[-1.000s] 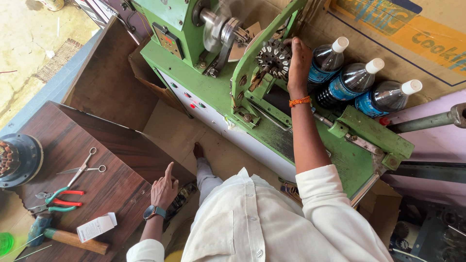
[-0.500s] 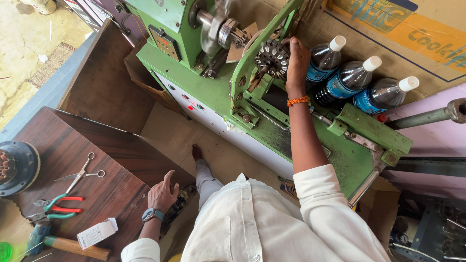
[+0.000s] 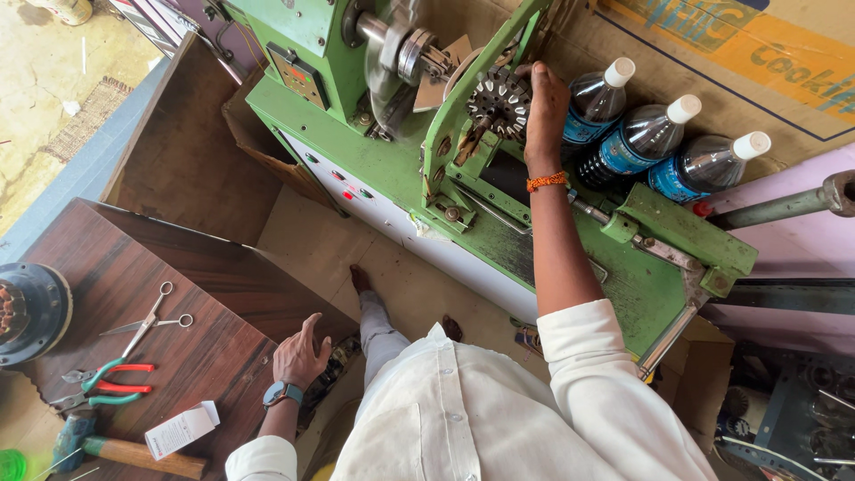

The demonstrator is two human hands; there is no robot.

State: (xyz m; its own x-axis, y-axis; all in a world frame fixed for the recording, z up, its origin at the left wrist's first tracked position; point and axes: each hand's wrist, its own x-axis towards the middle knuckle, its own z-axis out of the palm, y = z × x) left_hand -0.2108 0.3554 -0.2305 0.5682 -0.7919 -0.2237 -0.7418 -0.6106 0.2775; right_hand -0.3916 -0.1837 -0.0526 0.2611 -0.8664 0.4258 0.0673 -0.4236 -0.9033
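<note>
My right hand (image 3: 545, 100) reaches up to a green machine (image 3: 543, 240) and closes around the right side of a round toothed metal part (image 3: 499, 100) mounted on it. An orange band sits on that wrist. My left hand (image 3: 298, 354), with a watch on the wrist, hangs open with fingers spread at the edge of a dark wooden table (image 3: 191, 356), holding nothing. My white shirt fills the lower middle of the view, and my feet show on the cardboard-covered floor.
On the table lie scissors (image 3: 147, 322), red-and-green pliers (image 3: 102, 383), a small white box (image 3: 181, 429), a hammer (image 3: 125, 452) and a round motor part (image 3: 31, 312). Three dark plastic bottles (image 3: 641, 138) lean beside the machine. A cardboard box (image 3: 712, 44) stands behind.
Both hands stay nearly where they were. The view has drifted slightly, and the right hand remains on the toothed part.
</note>
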